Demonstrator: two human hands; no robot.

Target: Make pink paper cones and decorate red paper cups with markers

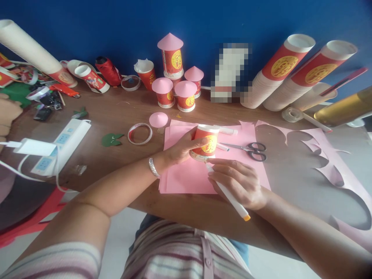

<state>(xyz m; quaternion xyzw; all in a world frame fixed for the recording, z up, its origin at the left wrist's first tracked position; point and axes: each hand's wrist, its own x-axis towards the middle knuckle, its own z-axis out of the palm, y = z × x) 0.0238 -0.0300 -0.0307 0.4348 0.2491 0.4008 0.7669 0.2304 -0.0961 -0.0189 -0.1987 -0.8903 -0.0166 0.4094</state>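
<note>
My left hand [181, 149] is wrapped round a red paper cup [207, 140] standing upside down on a sheet of pink paper [186, 174]. My right hand [240, 182] grips a white marker pen [232, 199] with an orange end, its tip touching the paper at the cup's rim. Scissors [252, 150] lie on the pink sheet just right of the cup. A pen cap [223, 147] lies beside the cup.
Several red cups topped with pink cones [174, 87] stand at the back by the blue wall. Stacks of cups [279, 73] lie at the right, with cut pink paper scraps [328, 162]. A power strip [62, 145], a cup rim ring [140, 133] and another person's hand [7, 114] are at the left.
</note>
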